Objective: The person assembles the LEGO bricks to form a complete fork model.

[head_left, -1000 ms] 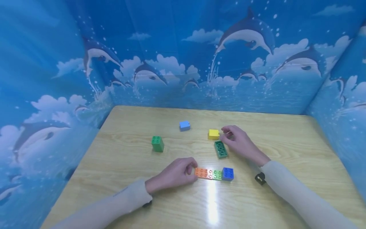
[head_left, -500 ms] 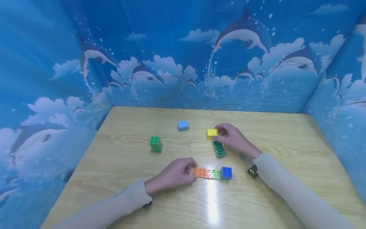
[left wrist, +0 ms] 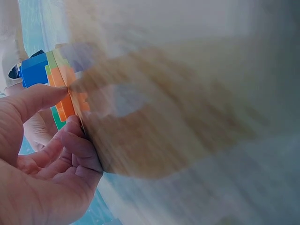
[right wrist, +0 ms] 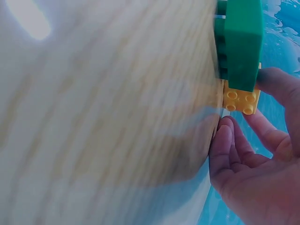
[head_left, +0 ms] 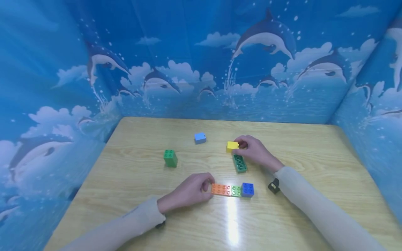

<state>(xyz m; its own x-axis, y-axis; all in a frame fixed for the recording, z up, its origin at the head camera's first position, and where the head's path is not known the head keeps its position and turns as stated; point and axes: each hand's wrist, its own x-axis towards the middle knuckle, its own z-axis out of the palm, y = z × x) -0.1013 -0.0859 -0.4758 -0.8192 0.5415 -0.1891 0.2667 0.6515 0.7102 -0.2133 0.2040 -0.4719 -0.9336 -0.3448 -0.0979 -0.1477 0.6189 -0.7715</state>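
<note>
Left hand pinched the end of an orange block; light-green block, then blue block, beyond. Right hand pinched a yellow block, dark-green block just beside that hand.

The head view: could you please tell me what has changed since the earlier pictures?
The right hand has moved left and now grips the studded end of the yellow brick. The left hand stays at the end of the orange brick; no brick has visibly moved.
</note>
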